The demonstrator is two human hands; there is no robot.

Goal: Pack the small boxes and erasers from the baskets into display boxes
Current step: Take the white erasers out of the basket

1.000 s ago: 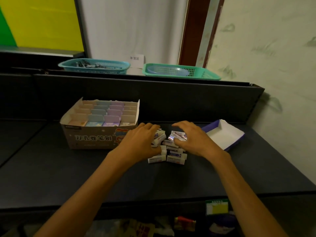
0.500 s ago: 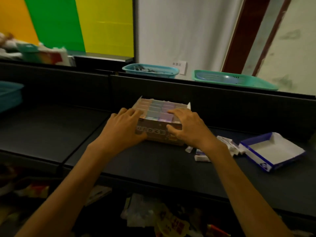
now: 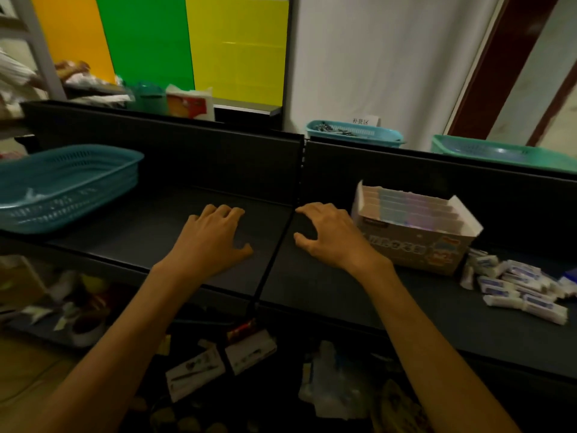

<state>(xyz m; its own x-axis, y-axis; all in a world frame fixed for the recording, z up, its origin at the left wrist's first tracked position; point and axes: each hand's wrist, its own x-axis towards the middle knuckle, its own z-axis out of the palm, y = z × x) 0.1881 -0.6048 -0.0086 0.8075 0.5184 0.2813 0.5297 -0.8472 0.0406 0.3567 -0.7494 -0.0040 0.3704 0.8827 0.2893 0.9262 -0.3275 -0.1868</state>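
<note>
A cardboard display box [image 3: 415, 250] filled with rows of small pastel boxes stands on the dark shelf at the right. Beside it, further right, lies a loose pile of white erasers [image 3: 515, 287] with blue labels. My left hand [image 3: 212, 242] hovers over the bare shelf left of the box, fingers loosely curled, holding nothing. Just left of the display box is my right hand [image 3: 331, 237], fingers spread and bent, empty and apart from the box.
A teal basket [image 3: 62, 185] sits on the shelf [image 3: 175, 220] at far left. Two more baskets, teal [image 3: 352, 134] and green [image 3: 499, 153], stand on the ledge behind the back panel. Packets and clutter lie on the lower level under the shelf edge.
Both hands have let go of the display box and moved left of it. The view has swung left, so the box and erasers now lie at the right.
</note>
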